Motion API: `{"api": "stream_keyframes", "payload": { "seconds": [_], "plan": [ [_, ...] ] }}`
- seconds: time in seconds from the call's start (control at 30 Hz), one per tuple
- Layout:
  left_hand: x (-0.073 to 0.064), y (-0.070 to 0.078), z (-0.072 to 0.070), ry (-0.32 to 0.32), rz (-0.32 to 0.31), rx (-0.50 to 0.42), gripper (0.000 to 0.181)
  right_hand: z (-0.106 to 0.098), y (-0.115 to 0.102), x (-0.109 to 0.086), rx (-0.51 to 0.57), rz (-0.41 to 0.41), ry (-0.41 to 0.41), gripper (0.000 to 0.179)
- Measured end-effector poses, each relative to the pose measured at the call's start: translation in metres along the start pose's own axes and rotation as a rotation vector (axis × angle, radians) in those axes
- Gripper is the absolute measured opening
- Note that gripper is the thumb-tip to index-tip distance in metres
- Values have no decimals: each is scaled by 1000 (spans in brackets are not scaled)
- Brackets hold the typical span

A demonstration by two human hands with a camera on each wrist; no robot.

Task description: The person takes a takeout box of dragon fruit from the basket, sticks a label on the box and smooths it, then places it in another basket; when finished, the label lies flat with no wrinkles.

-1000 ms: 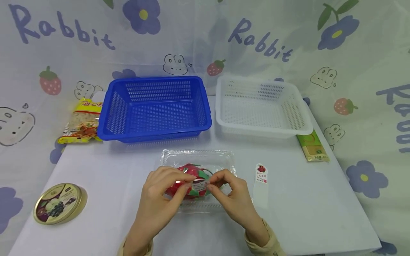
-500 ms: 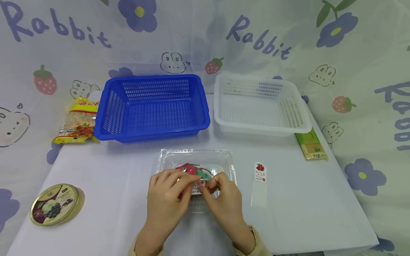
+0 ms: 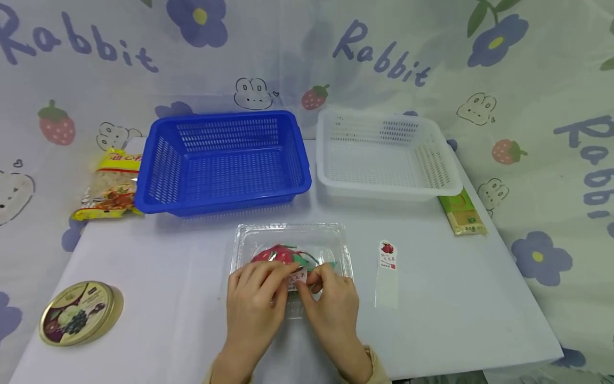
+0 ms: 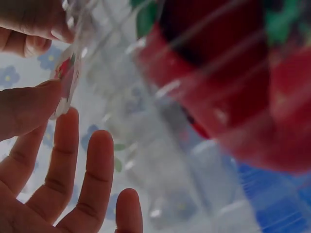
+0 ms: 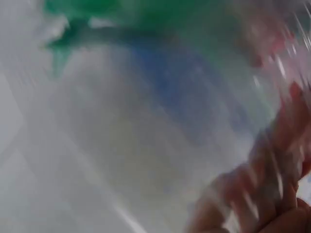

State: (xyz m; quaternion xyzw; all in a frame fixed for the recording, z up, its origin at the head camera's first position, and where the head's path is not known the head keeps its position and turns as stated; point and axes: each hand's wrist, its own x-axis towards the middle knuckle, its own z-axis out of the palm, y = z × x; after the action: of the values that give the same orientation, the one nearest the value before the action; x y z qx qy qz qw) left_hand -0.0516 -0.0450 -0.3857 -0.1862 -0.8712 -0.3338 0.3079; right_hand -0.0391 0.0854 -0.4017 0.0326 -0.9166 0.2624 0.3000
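A red dragon fruit with green tips lies inside a clear plastic box at the front middle of the table. Over the box's near part, both hands meet at a small white printed sticker. My left hand pinches the sticker's left side between thumb and fingers; in the left wrist view its other fingers are spread. Thumb and curled fingers of my right hand pinch the sticker's right side. The right wrist view is blurred, with the right hand behind clear plastic.
A blue basket and a white basket stand at the back. Right of the box lies a backing strip with another sticker. A yellow food bag, a round tin and a green packet lie near the edges.
Both hands have drawn closer together and slightly nearer the box's front, keeping the sticker between them. The head view has shifted slightly, so the table things sit further left.
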Motion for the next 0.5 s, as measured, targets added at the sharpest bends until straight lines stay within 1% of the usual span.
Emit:
{"api": "stream_keyframes", "payload": {
  "seconds": [0.1, 0.2, 0.33, 0.5],
  "plan": [
    [-4, -2, 6, 27, 8, -11, 37, 7, 2, -3, 57, 33, 25, 38],
    [-6, -5, 13, 50, 25, -28, 44, 13, 4, -5, 83, 59, 40, 36],
    [-9, -9, 19, 46, 18, -29, 47, 18, 6, -6, 72, 72, 36, 36],
    [-12, -14, 22, 19, -19, -17, 45, 22, 6, -6, 72, 62, 26, 37]
  ]
}}
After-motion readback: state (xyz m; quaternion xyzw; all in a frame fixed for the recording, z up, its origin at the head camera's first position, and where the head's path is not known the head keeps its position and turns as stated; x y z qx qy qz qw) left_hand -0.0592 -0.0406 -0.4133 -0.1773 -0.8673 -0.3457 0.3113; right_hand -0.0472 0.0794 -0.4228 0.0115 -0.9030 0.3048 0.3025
